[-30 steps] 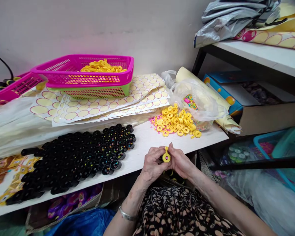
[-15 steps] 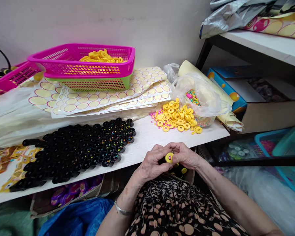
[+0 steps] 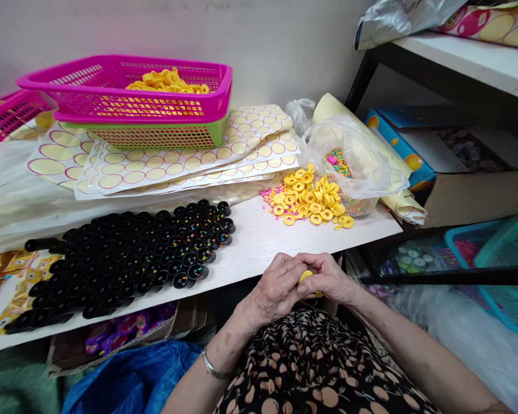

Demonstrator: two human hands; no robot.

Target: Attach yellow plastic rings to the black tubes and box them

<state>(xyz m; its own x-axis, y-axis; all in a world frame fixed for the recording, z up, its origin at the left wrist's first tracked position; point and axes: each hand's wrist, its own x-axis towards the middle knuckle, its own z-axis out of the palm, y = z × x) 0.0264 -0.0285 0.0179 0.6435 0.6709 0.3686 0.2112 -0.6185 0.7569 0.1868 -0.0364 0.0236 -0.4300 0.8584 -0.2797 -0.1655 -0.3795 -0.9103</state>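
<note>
The yellow piece [image 3: 305, 276] is between the two hands, in front of the patterned shirt [image 3: 311, 368] and near the edge of the table [image 3: 250, 238]. The right hand [image 3: 330, 280] is closed, and it pinches this piece with thumb and fingers. The left hand [image 3: 278, 290] is also closed, its fingers bent and touching the right hand; what is inside it, I cannot tell.

On the table, beyond the hands, lies the yellow pile [image 3: 313, 201], with small pink beads [image 3: 267, 197] at its left side. Just behind the pile is the clear bag [image 3: 366, 167], which has coloured beads in it. To the left, many black cups [image 3: 133, 253] stand close together, and some have coloured bits inside. Behind them are the sheets [image 3: 176, 167] with printed circles. The pink basket [image 3: 142, 109], holding more yellow pieces, sits on the green basket [image 3: 155, 137].
</note>
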